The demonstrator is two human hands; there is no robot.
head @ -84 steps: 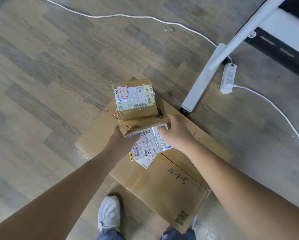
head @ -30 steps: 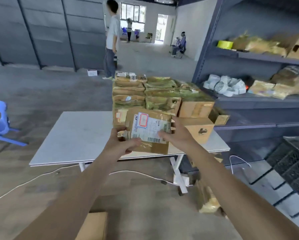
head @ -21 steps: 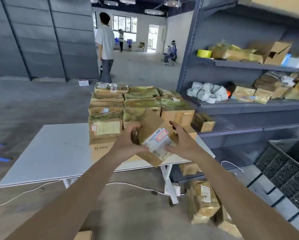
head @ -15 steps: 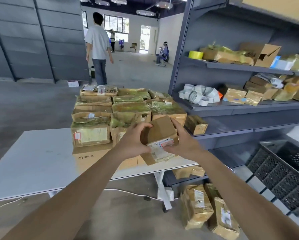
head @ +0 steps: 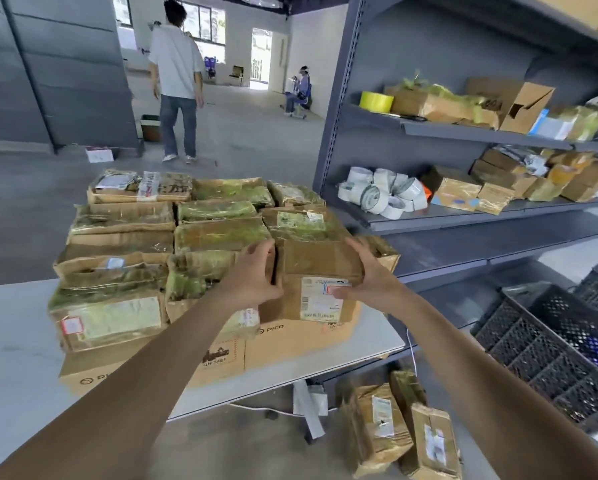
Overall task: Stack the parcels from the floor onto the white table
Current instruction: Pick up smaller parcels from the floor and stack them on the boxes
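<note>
- The left hand and right hand clasp the parcel by its sides, at the stack's front right corner on the worktop.
- Best to set it flat and flush with its neighbours before letting go.

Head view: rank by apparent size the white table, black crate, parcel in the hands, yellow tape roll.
1. white table
2. black crate, cut off at the frame edge
3. parcel
4. yellow tape roll, farther away, so its true size is unsure
</note>
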